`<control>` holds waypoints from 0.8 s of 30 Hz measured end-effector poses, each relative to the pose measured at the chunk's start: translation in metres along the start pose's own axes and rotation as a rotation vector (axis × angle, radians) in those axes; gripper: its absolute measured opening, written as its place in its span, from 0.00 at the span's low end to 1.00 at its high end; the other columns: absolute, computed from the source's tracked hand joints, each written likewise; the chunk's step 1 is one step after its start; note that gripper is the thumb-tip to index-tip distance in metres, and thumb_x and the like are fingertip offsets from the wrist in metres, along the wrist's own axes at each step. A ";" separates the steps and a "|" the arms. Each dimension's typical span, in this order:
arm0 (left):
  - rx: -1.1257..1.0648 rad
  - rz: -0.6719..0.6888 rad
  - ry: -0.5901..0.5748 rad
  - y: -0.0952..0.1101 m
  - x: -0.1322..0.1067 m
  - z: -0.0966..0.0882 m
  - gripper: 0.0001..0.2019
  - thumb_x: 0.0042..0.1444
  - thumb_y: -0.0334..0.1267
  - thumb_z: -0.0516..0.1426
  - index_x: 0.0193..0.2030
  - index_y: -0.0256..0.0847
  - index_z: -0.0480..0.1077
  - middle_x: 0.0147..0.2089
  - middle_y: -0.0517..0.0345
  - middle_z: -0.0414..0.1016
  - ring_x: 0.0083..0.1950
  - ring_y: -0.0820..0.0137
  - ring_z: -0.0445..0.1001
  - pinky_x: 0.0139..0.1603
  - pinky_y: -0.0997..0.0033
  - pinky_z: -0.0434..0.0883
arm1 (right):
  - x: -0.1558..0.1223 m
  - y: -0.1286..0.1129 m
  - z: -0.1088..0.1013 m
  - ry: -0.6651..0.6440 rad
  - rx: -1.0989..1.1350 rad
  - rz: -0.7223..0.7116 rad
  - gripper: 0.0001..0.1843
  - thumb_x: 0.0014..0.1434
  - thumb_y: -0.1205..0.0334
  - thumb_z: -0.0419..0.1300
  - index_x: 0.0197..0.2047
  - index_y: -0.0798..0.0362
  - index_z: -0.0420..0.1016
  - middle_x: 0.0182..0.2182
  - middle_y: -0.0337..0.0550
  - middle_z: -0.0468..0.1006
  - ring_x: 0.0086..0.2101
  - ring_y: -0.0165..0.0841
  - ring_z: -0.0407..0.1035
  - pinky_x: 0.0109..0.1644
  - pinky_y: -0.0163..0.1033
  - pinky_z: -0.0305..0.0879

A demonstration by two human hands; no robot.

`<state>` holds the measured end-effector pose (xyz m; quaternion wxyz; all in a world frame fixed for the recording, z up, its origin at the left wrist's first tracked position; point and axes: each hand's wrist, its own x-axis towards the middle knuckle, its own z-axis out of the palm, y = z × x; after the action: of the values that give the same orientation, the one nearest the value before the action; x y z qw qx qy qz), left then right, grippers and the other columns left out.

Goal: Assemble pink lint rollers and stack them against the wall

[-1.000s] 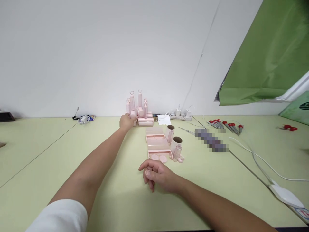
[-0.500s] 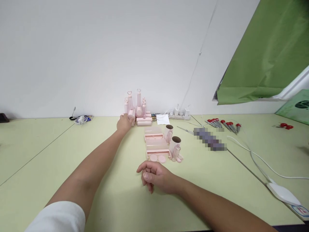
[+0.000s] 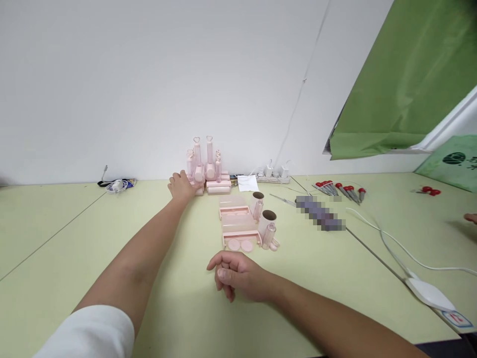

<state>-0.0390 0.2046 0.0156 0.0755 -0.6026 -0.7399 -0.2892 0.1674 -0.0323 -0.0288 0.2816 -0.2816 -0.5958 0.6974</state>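
At the far side of the table my left hand (image 3: 181,187) reaches to the left end of a group of pink pieces. Its fingers are bent and apart, and its thumb side touches or lies close to a pink box (image 3: 199,190). Behind stand pink tubes with heart-shaped loops (image 3: 209,150). My right hand (image 3: 238,275) hovers over or rests on the near table, loosely curled with nothing in it. Just beyond it lies an open pink case (image 3: 242,237) with a clear lid, two pink discs (image 3: 240,245), a clear pink bottle (image 3: 269,236) and a cardboard-lined tube (image 3: 267,222).
A second open pink case (image 3: 234,211) lies behind the first. Red-tipped tools (image 3: 350,192), a blurred purple item (image 3: 321,214) and white cables (image 3: 404,258) are at right. A power strip (image 3: 274,178) lies by the wall. Another person's fingers (image 3: 470,218) show at the right edge.
My left hand has shifted slightly left, uncovering more of the pink box. My right hand keeps its pose. The view has turned slightly right, and another person's fingers appear at the right edge.
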 end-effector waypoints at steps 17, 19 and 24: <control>-0.041 -0.100 0.014 0.006 0.003 0.006 0.37 0.50 0.64 0.57 0.56 0.34 0.66 0.57 0.34 0.65 0.59 0.45 0.65 0.57 0.51 0.64 | 0.000 0.003 -0.001 0.026 -0.040 0.038 0.24 0.59 0.42 0.62 0.48 0.54 0.72 0.29 0.36 0.73 0.22 0.23 0.66 0.25 0.31 0.65; -0.044 -0.093 0.002 0.006 0.003 0.006 0.38 0.49 0.65 0.58 0.56 0.34 0.66 0.58 0.33 0.65 0.59 0.45 0.65 0.57 0.51 0.64 | -0.001 0.002 -0.001 0.027 -0.054 0.047 0.25 0.59 0.42 0.62 0.48 0.54 0.72 0.29 0.37 0.72 0.23 0.23 0.66 0.26 0.31 0.65; -0.007 0.005 0.016 -0.005 -0.003 0.008 0.36 0.49 0.65 0.58 0.53 0.35 0.68 0.54 0.36 0.67 0.56 0.46 0.66 0.55 0.52 0.65 | -0.003 -0.001 0.002 0.021 -0.079 0.060 0.26 0.58 0.40 0.62 0.48 0.54 0.71 0.29 0.37 0.72 0.23 0.24 0.66 0.27 0.32 0.65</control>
<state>-0.0412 0.2061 0.0059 0.0799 -0.6025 -0.7368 -0.2962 0.1682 -0.0353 -0.0273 0.2555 -0.3176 -0.6112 0.6784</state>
